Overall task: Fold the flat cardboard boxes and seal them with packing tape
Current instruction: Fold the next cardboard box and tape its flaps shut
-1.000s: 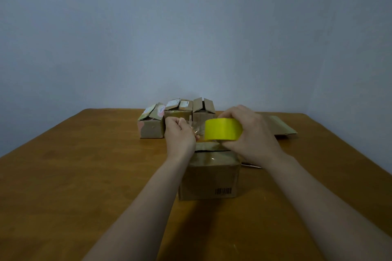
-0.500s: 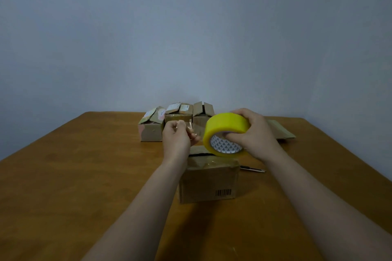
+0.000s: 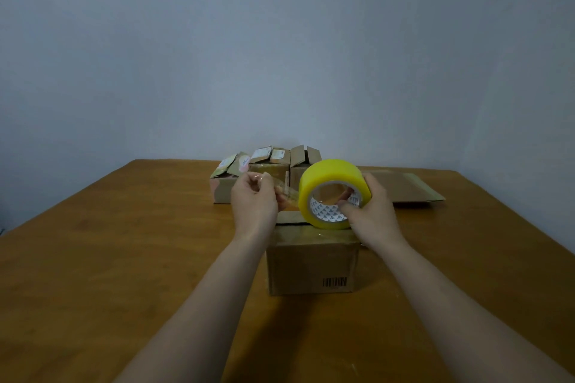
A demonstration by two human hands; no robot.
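A folded cardboard box [image 3: 311, 264] with a barcode on its front stands on the wooden table [image 3: 124, 258] just in front of me. Above its top my right hand [image 3: 370, 211] grips a yellow roll of packing tape [image 3: 333, 190], thumb inside the core, the roll turned so its hole faces me. My left hand [image 3: 253, 200] pinches the free end of the clear tape [image 3: 284, 193], which stretches a short way from the roll. The far part of the box top is hidden by the roll and hands.
Three small cardboard boxes [image 3: 270, 171] with raised flaps stand in a row at the back of the table. A flat unfolded cardboard box [image 3: 407, 186] lies at the back right. A blue-grey wall rises behind the table.
My right hand has tilted the roll from edge-on until its hole faces me, and lowered it toward the box top. My left hand keeps pinching the tape end.
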